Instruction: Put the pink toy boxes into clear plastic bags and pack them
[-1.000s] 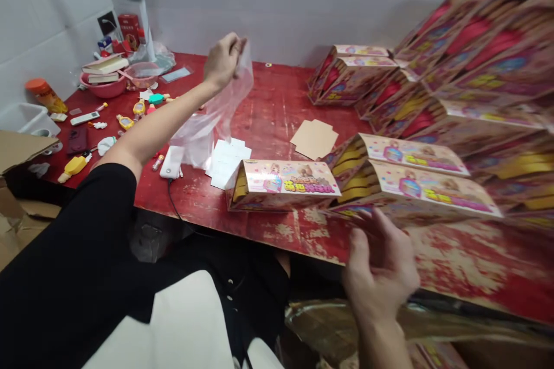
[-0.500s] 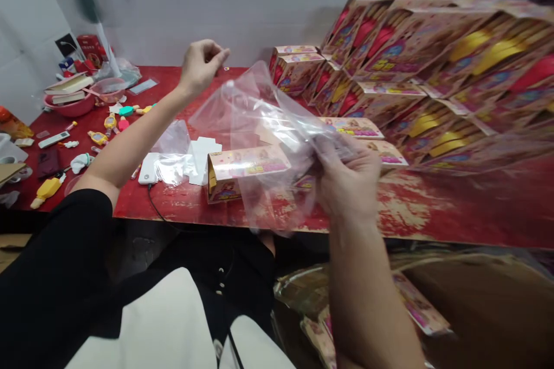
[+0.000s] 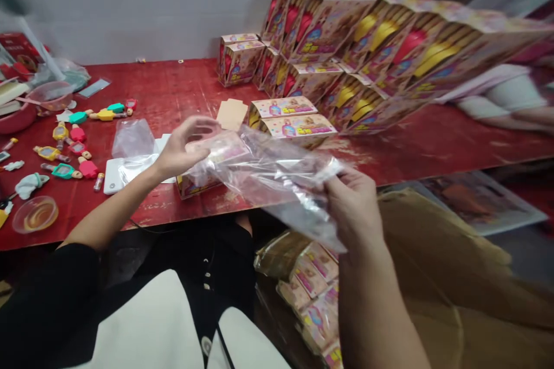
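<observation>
A clear plastic bag (image 3: 277, 176) stretches in front of me above the table's front edge. My right hand (image 3: 355, 199) pinches it at its right end. Beside the bag's left end is my left hand (image 3: 188, 147), its fingers curved and thumb apart, gripping nothing that I can see; whether it touches the film is unclear. Under and behind the film stands a printed cardboard box (image 3: 197, 184), partly covered. White flat card and another clear bag (image 3: 134, 138) lie left of my left hand, near a white device (image 3: 113, 176).
Stacked printed boxes (image 3: 333, 29) holding red and yellow items fill the back right. Colourful small toys (image 3: 64, 170) and a round plastic tub (image 3: 35, 214) lie left. Below the table's edge is a carton of flat printed boxes (image 3: 314, 277). Another person's arm (image 3: 506, 101) rests at far right.
My left hand has come down from above the table to the bag's left end, its fingers opening. The bag is now stretched flatter and lower. My view has turned right.
</observation>
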`<action>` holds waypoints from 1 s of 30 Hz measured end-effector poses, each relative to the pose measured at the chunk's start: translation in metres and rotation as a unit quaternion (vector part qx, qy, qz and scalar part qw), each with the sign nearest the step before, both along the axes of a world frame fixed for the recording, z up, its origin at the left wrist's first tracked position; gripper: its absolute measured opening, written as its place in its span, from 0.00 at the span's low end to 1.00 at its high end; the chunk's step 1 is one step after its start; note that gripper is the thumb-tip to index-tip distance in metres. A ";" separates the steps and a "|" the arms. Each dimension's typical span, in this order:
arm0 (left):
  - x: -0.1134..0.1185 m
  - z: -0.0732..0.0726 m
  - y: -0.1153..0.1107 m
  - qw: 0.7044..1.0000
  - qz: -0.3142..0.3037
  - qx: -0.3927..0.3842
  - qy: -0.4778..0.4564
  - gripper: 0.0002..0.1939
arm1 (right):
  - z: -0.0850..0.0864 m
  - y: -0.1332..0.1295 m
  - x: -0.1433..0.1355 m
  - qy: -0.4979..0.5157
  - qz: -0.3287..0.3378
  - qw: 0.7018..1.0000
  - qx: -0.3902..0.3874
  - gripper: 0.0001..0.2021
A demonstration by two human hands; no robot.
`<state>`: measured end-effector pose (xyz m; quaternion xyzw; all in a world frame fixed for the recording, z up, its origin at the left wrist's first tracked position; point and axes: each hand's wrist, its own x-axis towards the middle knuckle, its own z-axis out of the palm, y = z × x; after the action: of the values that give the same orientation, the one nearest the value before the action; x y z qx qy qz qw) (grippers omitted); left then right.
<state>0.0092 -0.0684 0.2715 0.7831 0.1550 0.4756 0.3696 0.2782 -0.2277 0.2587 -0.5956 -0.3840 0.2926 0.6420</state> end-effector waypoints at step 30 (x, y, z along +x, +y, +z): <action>0.099 0.011 -0.064 0.939 -0.185 -0.277 0.082 0.14 | 0.008 -0.071 0.003 -0.489 -0.089 0.859 0.122 0.15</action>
<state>0.1085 -0.1328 0.2822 0.7007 0.1627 0.2711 0.6395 0.2816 -0.2984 0.2670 -0.6109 -0.6261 -0.1441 0.4626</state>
